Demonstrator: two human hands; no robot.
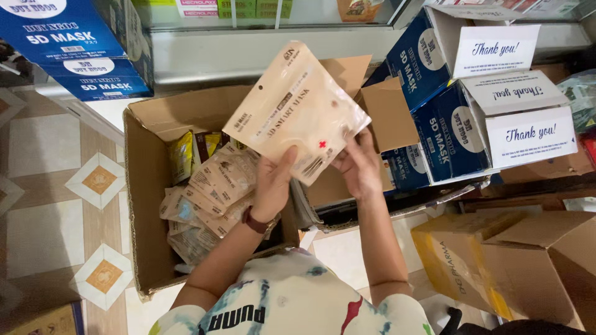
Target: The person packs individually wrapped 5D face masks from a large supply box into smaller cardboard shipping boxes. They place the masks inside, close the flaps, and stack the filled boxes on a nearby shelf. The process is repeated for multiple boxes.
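Both hands [273, 186] [359, 166] hold beige mask pkt [297, 111], long axis upper-left.

The beige mask packet [297, 111] covers the fingertips of the right hand [359, 166] and most fingers of the left hand [273, 186]; only the left thumb shows on its face. The packet also hides part of the open cardboard box [144, 205] behind it. The lower packets in that box lie under the upper ones. The blue cartons [65, 46] at top left are cut by the frame edge. The brown boxes [534, 267] at lower right run off the frame.
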